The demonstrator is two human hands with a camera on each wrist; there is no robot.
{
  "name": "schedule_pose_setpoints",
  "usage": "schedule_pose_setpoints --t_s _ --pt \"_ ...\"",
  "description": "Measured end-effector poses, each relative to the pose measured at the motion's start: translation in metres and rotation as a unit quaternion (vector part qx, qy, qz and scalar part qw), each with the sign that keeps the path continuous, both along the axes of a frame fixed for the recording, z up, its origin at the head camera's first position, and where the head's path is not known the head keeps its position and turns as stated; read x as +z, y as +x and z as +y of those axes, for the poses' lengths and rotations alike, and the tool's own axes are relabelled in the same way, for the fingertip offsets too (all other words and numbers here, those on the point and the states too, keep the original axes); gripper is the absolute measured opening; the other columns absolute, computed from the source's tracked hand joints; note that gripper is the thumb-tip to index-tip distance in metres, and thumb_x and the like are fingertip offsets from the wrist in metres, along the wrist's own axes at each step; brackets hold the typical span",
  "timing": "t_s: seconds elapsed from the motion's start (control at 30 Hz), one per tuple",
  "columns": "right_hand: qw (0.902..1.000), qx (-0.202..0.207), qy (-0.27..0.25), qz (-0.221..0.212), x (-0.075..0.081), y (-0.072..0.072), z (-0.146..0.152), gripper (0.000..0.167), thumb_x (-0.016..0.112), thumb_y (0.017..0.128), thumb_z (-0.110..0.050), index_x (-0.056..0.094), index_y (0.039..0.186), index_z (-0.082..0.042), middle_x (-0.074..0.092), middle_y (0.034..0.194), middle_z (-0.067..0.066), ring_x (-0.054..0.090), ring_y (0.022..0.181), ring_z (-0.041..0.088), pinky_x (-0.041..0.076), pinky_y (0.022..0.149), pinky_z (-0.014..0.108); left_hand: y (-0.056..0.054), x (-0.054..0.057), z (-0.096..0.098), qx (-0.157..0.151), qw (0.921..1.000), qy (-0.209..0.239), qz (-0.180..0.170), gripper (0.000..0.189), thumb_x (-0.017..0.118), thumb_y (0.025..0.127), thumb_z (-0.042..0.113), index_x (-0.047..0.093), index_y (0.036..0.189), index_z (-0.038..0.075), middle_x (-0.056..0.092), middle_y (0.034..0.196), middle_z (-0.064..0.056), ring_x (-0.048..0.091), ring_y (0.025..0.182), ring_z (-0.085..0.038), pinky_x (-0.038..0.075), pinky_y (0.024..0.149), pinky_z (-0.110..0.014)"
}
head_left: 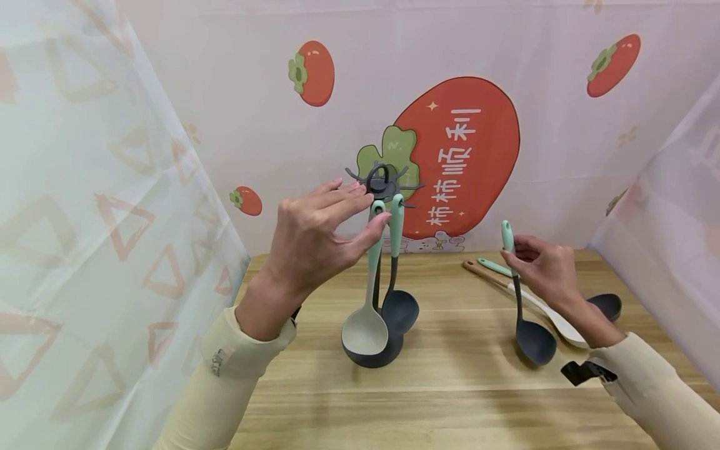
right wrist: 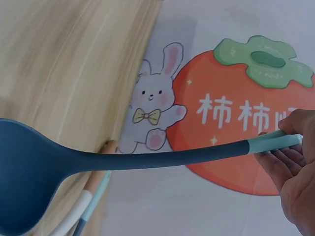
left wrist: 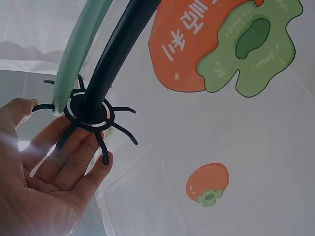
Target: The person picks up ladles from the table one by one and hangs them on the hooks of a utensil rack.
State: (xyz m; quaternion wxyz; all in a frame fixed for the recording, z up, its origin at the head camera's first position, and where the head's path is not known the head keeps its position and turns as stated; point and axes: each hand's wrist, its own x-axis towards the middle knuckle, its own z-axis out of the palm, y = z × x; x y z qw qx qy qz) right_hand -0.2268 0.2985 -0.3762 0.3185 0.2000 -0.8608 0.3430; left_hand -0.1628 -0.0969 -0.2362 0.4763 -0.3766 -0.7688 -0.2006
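A dark utensil rack (head_left: 378,357) with a ring of hooks (left wrist: 123,110) on top stands mid-table. From its hooks hang a pale-bowled ladle (head_left: 364,331) and a dark-bowled ladle (head_left: 400,311), both with mint handles. My left hand (head_left: 320,234) is at the rack's top, its fingers extended under the hooks and the thumb near a hook tip in the left wrist view. Over to the right, my right hand (head_left: 542,265) pinches another dark ladle (head_left: 536,343) by its mint handle, bowl downward. Whether that bowl touches the table cannot be told.
Behind the right hand lie a white utensil with a wooden handle (head_left: 480,272) and a mint-handled utensil (head_left: 495,267). A dark bowl-shaped utensil head (head_left: 607,306) shows beyond the right wrist. Printed cloth (head_left: 270,137) encloses the wooden table (head_left: 405,412) at back and sides.
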Motion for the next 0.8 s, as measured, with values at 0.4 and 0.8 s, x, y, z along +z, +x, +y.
schedule_pose_setpoints --t_s 0.4,0.8 --pt "0.9986 0.038 -0.025 0.026 0.02 0.006 -0.02 0.028 0.085 0.08 0.011 0.076 0.106 0.013 0.077 0.087 0.026 0.059 0.084 -0.026 0.05 0.07 0.0 0.0 0.0 -0.001 -0.001 1.0 0.002 0.0 0.031 0.086 0.089 0.024 0.083 0.104 -0.003 0.08 0.101 -0.019 0.08 0.095 -0.032 0.061 0.099 -0.048" --pt "0.9956 0.076 -0.033 0.044 0.042 0.013 -0.043 0.027 0.083 0.082 0.012 0.076 0.109 0.012 0.079 0.092 0.023 0.065 0.09 -0.021 0.054 0.074 0.005 -0.002 -0.001 -0.002 -0.014 0.9998 0.01 -0.004 0.028 0.085 0.088 0.022 0.083 0.103 -0.003 0.08 0.1 -0.018 0.08 0.096 -0.031 0.061 0.099 -0.047"
